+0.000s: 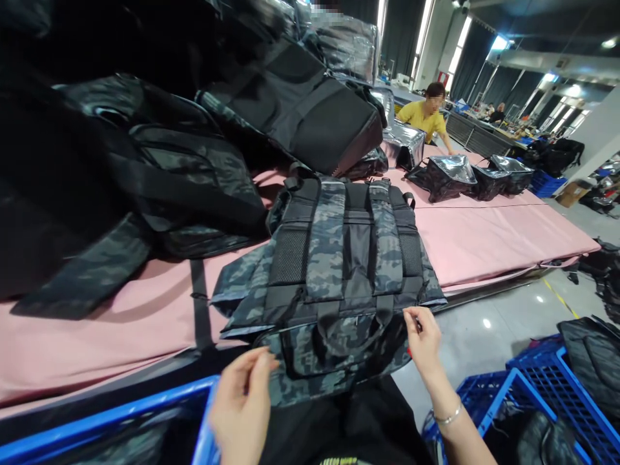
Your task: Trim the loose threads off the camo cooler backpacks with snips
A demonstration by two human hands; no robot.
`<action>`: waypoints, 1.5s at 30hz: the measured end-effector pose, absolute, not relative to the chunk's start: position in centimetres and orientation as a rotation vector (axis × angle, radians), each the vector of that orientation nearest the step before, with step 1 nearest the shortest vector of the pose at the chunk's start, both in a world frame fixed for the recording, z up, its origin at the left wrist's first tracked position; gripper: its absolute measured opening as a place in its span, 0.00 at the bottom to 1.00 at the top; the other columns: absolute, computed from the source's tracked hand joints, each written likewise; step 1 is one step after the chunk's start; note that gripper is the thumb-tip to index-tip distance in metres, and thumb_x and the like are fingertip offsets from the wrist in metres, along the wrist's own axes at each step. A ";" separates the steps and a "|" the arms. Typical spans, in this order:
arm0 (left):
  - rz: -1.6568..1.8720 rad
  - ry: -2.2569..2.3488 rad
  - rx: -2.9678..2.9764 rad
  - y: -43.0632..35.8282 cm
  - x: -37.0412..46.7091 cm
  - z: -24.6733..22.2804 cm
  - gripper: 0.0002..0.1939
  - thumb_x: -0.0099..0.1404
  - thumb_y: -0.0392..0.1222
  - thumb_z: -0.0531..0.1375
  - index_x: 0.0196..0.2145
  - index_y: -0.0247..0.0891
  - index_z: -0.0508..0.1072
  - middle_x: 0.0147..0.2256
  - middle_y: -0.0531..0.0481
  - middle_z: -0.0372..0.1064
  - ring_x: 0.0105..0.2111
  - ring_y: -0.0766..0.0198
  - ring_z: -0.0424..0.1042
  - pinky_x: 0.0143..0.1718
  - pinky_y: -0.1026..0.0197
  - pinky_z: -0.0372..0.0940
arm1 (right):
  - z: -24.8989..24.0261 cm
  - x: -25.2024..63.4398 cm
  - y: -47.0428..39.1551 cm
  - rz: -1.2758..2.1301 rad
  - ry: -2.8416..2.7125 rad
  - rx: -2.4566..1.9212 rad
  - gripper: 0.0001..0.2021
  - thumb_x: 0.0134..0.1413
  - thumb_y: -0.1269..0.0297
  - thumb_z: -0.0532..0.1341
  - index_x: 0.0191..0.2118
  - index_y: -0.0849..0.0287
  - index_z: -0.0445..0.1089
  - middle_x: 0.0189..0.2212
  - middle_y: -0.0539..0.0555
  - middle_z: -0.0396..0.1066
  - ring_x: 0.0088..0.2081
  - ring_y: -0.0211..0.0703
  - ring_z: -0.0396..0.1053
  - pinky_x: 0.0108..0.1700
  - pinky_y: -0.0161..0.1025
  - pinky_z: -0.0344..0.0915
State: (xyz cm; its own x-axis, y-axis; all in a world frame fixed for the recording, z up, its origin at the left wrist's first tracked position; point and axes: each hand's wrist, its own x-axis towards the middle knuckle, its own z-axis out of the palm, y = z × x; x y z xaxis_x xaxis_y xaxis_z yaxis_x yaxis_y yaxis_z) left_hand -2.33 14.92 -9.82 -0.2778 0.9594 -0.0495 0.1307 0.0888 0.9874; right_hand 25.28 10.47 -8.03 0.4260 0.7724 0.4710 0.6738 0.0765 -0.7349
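A dark camouflage backpack lies on the pink-covered table with its shoulder straps and mesh back panel facing up. Its lower part, with a looped carry handle, hangs over the table's near edge towards me. My left hand is closed, thumb and fingertips at the left side of this hanging part; the exact grip is partly hidden. At the right side, my right hand pinches the backpack's edge between thumb and fingers. A bracelet circles the right wrist.
Dark bags are piled at the left and back. Silver-lined bags stand farther along the pink table, by a person in yellow. Blue crates holding dark items stand at the lower right, and another blue crate at the lower left.
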 end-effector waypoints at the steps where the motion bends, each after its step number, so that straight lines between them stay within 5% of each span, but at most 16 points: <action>1: 1.208 1.510 1.109 14.5 -1.3 -10.4 0.20 0.55 0.55 0.58 0.40 0.39 0.69 0.34 0.49 0.72 0.35 0.59 0.71 0.42 0.58 0.64 | -8.0 24.9 10.6 0.159 -1.345 -1.610 0.10 0.56 0.68 0.52 0.35 0.58 0.70 0.32 0.54 0.69 0.35 0.41 0.67 0.37 0.37 0.65; 6: 0.750 1.155 1.169 14.0 4.2 -12.7 0.23 0.50 0.57 0.59 0.37 0.36 0.72 0.32 0.45 0.75 0.29 0.54 0.74 0.33 0.55 0.67 | -7.6 23.2 10.5 0.287 -1.658 -1.656 0.15 0.52 0.71 0.53 0.45 0.55 0.70 0.31 0.53 0.72 0.32 0.41 0.70 0.34 0.35 0.65; 10: 1.101 1.200 1.558 14.2 6.1 -11.7 0.15 0.60 0.49 0.53 0.41 0.41 0.72 0.40 0.46 0.73 0.38 0.58 0.72 0.45 0.55 0.63 | -6.7 23.2 10.0 0.313 -1.768 -1.717 0.18 0.52 0.70 0.53 0.48 0.53 0.67 0.35 0.52 0.74 0.34 0.43 0.71 0.38 0.36 0.65; 13: 1.315 1.332 1.883 15.0 6.4 -10.5 0.12 0.60 0.47 0.55 0.37 0.41 0.73 0.35 0.46 0.73 0.38 0.58 0.70 0.45 0.56 0.62 | -5.9 23.3 9.8 0.315 -1.782 -1.684 0.16 0.50 0.70 0.53 0.46 0.55 0.67 0.30 0.51 0.73 0.31 0.41 0.70 0.36 0.35 0.64; 20: 1.184 1.577 2.286 17.2 7.6 -10.2 0.11 0.59 0.48 0.57 0.32 0.38 0.73 0.22 0.50 0.70 0.23 0.62 0.69 0.32 0.61 0.59 | -5.9 23.1 10.3 0.288 -1.818 -1.662 0.16 0.46 0.73 0.52 0.43 0.57 0.65 0.27 0.50 0.70 0.30 0.41 0.69 0.33 0.34 0.63; 26: 1.222 1.446 2.150 17.0 7.9 -9.7 0.09 0.62 0.43 0.53 0.30 0.38 0.71 0.26 0.49 0.72 0.26 0.62 0.70 0.34 0.61 0.59 | -5.5 23.8 10.1 0.244 -1.698 -1.622 0.18 0.54 0.64 0.57 0.51 0.58 0.60 0.39 0.57 0.68 0.36 0.44 0.68 0.40 0.39 0.65; 37: 1.085 0.834 2.056 15.0 6.1 -8.3 0.11 0.61 0.41 0.54 0.24 0.39 0.70 0.25 0.49 0.69 0.29 0.62 0.68 0.34 0.61 0.63 | -4.1 24.6 13.0 0.027 -1.843 -1.644 0.08 0.55 0.70 0.56 0.42 0.57 0.68 0.36 0.56 0.69 0.39 0.45 0.65 0.39 0.41 0.61; 45: 1.217 1.263 2.521 18.0 6.2 -8.6 0.15 0.61 0.37 0.53 0.45 0.43 0.72 0.42 0.44 0.72 0.40 0.56 0.69 0.43 0.55 0.58 | -3.7 24.8 12.0 0.505 -1.760 -1.422 0.16 0.44 0.63 0.65 0.43 0.55 0.70 0.30 0.49 0.65 0.31 0.38 0.64 0.33 0.33 0.63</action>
